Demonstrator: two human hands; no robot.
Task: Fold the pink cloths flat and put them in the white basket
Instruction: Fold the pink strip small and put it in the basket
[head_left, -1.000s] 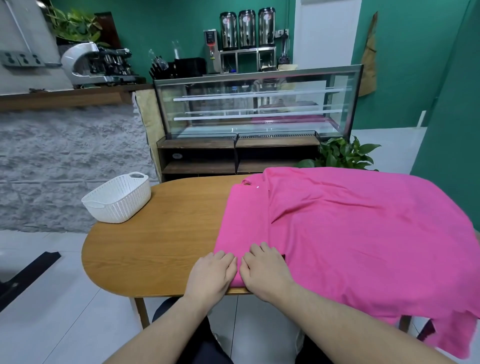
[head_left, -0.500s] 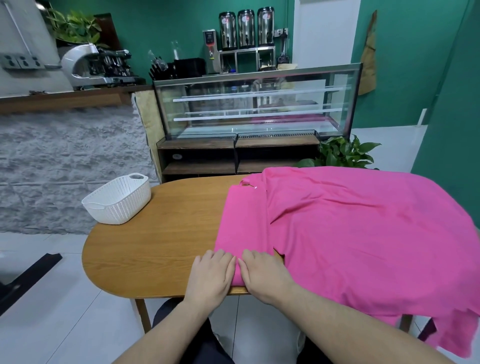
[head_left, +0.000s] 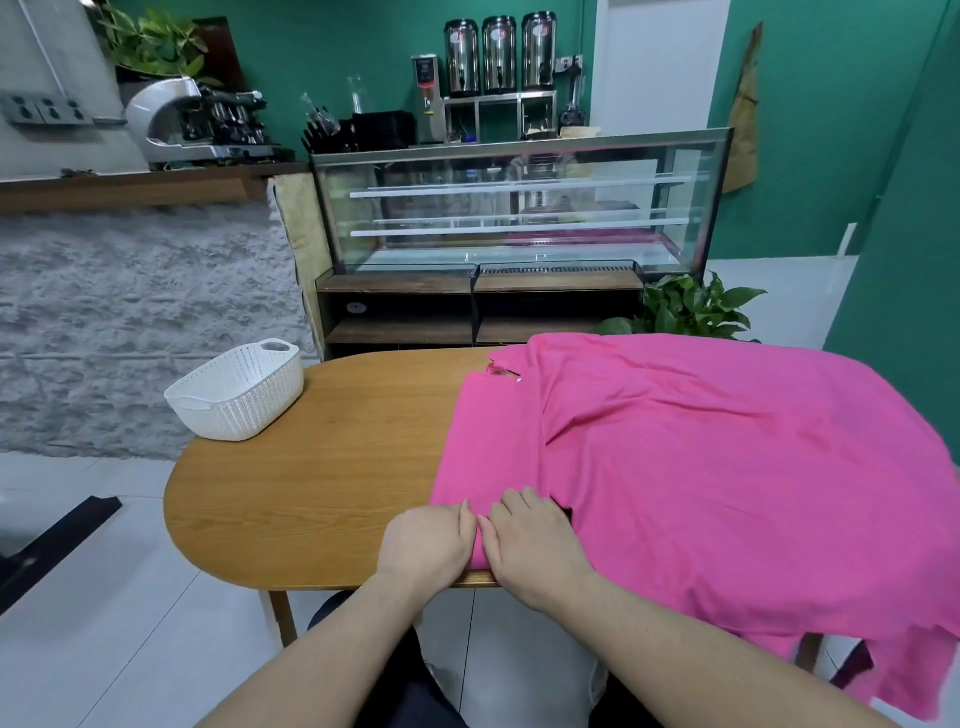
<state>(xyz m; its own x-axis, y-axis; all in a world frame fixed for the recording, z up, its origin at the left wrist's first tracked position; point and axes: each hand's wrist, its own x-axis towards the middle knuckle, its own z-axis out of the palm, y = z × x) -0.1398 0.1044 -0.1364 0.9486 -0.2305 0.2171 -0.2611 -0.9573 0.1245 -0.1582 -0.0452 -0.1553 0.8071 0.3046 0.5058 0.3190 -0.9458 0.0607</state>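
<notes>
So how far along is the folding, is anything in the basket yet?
Barely begun. The white basket looks empty. The pink cloth has one side turned in, the rest spread over the table and hanging off its edge. Left hand and right hand rest on its near edge. Folding and basketing remain.

- The pink cloth (head_left: 701, 467) covers the right half of the wooden table (head_left: 322, 478), hiding that end and its edge.
- The left hand (head_left: 423, 545) and right hand (head_left: 530, 551) show only their backs; whether the fingertips pinch the fabric cannot be told.
- Both forearms run off the bottom edge.
- The white basket (head_left: 239, 397) shows little of its inside.
</notes>
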